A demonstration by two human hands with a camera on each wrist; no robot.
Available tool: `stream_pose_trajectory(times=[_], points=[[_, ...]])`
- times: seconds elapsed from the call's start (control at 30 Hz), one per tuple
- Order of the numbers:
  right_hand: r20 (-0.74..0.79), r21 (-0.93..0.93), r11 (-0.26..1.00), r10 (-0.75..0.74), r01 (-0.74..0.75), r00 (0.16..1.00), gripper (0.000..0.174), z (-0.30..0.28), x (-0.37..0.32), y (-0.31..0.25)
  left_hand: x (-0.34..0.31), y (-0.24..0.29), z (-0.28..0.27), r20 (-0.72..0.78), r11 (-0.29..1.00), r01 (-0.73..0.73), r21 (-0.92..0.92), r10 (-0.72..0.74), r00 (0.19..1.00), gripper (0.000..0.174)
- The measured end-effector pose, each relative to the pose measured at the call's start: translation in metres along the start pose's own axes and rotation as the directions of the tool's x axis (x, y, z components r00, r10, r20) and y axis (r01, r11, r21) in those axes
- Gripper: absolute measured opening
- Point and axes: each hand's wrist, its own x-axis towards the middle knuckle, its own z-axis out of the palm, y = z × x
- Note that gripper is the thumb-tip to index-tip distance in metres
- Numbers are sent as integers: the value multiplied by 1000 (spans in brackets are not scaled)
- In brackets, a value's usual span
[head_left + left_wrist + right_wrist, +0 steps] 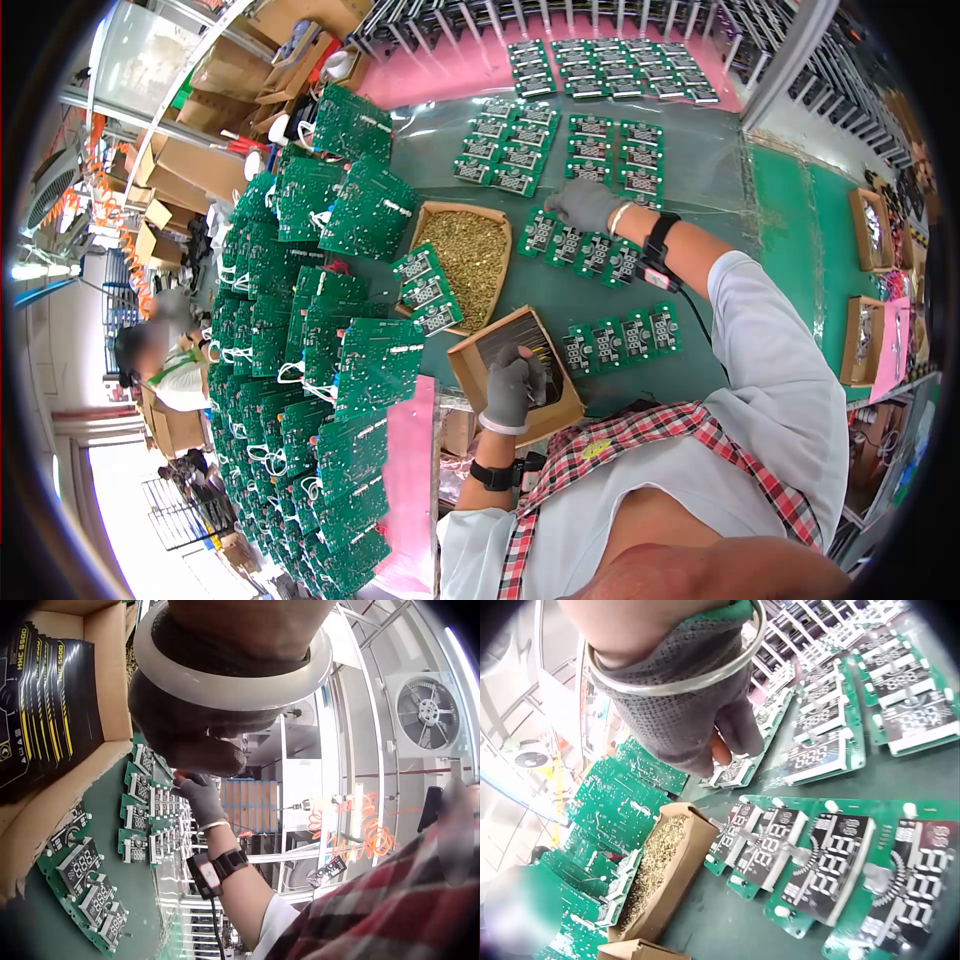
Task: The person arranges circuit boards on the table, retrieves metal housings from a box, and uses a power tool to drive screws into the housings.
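My right hand (587,205), in a grey glove, hovers at the upper left end of a strip of green display boards (590,252). In the right wrist view its fingers (739,731) point down, slightly bent, with nothing visible between them. The gloved left hand (515,388) is over an open cardboard box (478,372) of black printed sheets (64,694). Its fingers look curled in the left wrist view, and nothing shows in them; the palm side is hidden. Another display strip (622,340) lies right of that box.
A carton of small brass-coloured parts (462,255) has a display strip (427,290) leaning across its edge. Large green circuit boards (375,365) stand in dense rows at the left. More display boards (505,150) lie farther back. Small boxes (862,340) sit at the right.
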Motion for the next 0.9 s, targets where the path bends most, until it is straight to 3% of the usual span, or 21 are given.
stream_pose_trajectory(times=[0.1, 0.13, 0.2, 0.27, 0.33, 0.37, 0.4, 0.5, 0.63, 0.67, 0.77, 0.8, 0.87, 0.9], points=[[118, -112, 993, 44, -30, 992, 26, 19, 40, -8, -5, 2, -3, -87, 999, 41, -3, -42, 995, 11], [128, -188, 979, -52, 76, 990, 25, 26, 51, -7, -7, 3, -5, -78, 999, 43, 4, -42, 996, 11], [213, -303, 944, -68, 132, 975, 23, 28, 58, -21, -7, -1, -14, -97, 997, 23, 75, -15, 995, 10], [257, -324, 910, -179, 259, 950, 24, 53, 75, -11, -4, -7, -22, -86, 996, 30, 87, -22, 996, 10], [371, -378, 889, -111, 259, 922, 24, 57, 82, -14, -4, -12, -25, -58, 999, 32, 32, -30, 998, 10], [297, -413, 853, -205, 319, 933, 25, 61, 82, -9, -4, -13, -28, -36, 999, 30, -28, -30, 999, 10], [325, -450, 844, -150, 292, 934, 25, 56, 83, -15, -3, -14, -29, -44, 999, 16, -52, -18, 999, 10], [305, -484, 760, -320, 435, 897, 17, 54, 84, -1, -8, -9, -29, -25, 996, 11, -84, -13, 1000, 9], [250, -562, 760, -222, 328, 943, 16, 2, 58, -17, -9, -21, -27, -22, 998, -27, -60, 26, 999, 16], [211, -588, 754, -207, 293, 956, 16, -12, 50, -11, -10, -16, -25, -12, 999, 28, -21, -28, 1000, 16], [65, -550, 825, -113, 130, 992, 19, -52, 15, 8, -15, 0, -7, -28, 920, -58, 389, 74, 997, 17], [-17, -487, 871, -86, 67, 996, 19, -62, -1, 14, -20, 10, 1, -55, 956, 20, 294, -4, 998, 17], [-166, -273, 961, -6, -40, 986, 24, -75, -44, 19, 1, 2, -14, 162, 688, -389, 612, 373, 914, 13], [-221, -92, 986, 114, -137, 969, 27, -72, -64, 21, 14, -4, -17, 221, 709, -451, 542, 398, 890, 12]])
